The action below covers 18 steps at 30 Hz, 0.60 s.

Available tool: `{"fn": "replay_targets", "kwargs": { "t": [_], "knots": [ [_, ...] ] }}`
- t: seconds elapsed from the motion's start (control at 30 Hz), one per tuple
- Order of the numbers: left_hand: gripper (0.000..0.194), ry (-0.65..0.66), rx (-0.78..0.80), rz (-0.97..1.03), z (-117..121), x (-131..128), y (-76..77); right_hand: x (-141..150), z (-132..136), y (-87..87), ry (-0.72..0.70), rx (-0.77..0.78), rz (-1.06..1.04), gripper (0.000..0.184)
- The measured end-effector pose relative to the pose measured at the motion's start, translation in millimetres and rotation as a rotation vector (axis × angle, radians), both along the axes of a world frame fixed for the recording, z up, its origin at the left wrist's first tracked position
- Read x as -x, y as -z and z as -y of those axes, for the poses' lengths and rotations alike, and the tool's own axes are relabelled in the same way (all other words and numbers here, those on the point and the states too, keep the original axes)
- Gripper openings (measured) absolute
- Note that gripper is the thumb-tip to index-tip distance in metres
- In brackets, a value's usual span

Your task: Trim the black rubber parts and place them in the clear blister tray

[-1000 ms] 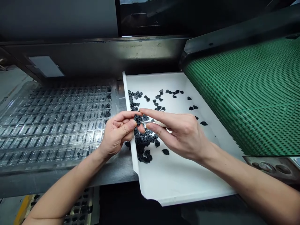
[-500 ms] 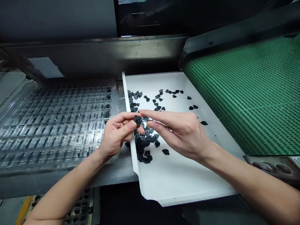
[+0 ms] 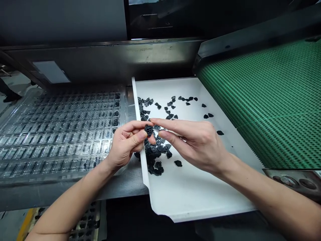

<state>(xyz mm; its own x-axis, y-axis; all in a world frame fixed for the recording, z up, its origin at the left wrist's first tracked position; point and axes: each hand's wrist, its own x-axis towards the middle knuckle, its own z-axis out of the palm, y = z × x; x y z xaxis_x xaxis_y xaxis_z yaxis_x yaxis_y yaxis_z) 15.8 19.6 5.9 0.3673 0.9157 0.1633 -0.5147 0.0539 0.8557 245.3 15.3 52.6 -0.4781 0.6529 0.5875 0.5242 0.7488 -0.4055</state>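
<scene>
Between its thumb and index finger, my left hand (image 3: 127,139) pinches a small black plastic part (image 3: 148,130) with a round, spoked face. My right hand (image 3: 198,144) reaches in from the right, its index fingertip touching the tip of my left index finger and its thumb held apart beside the part. Nothing shows clearly between the right fingers. Below both hands lies a heap of similar black parts (image 3: 154,155) on a white tray (image 3: 195,194), against its raised left edge. Other parts are scattered farther back, some partly hidden by my hands.
A clear plastic compartment tray (image 3: 57,134) stands on the metal ledge at left, with black parts in its right-hand column. A green conveyor belt (image 3: 271,87) slopes along the right. Another filled tray (image 3: 86,224) is lower down. A person's leg (image 3: 8,92) shows at far left.
The black part has turned slightly in my left fingers. Both hands keep nearly the same pose. The view has shifted a little, and a person's leg has appeared at far left.
</scene>
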Motion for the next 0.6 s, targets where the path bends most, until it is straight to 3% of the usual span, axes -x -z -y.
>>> {"fn": "replay_targets", "kwargs": {
  "t": [0.3, 0.6],
  "knots": [
    [0.02, -0.006, 0.01, 0.0, 0.7, 0.6, 0.0, 0.3, -0.2, -0.7, 0.007, 0.004, 0.022, 0.032],
    [0.031, -0.012, 0.076, -0.048, 5.4, -4.2, -2.8, -2.0, 5.8, -0.6, -0.025, 0.117, -0.031, 0.037]
  ]
}}
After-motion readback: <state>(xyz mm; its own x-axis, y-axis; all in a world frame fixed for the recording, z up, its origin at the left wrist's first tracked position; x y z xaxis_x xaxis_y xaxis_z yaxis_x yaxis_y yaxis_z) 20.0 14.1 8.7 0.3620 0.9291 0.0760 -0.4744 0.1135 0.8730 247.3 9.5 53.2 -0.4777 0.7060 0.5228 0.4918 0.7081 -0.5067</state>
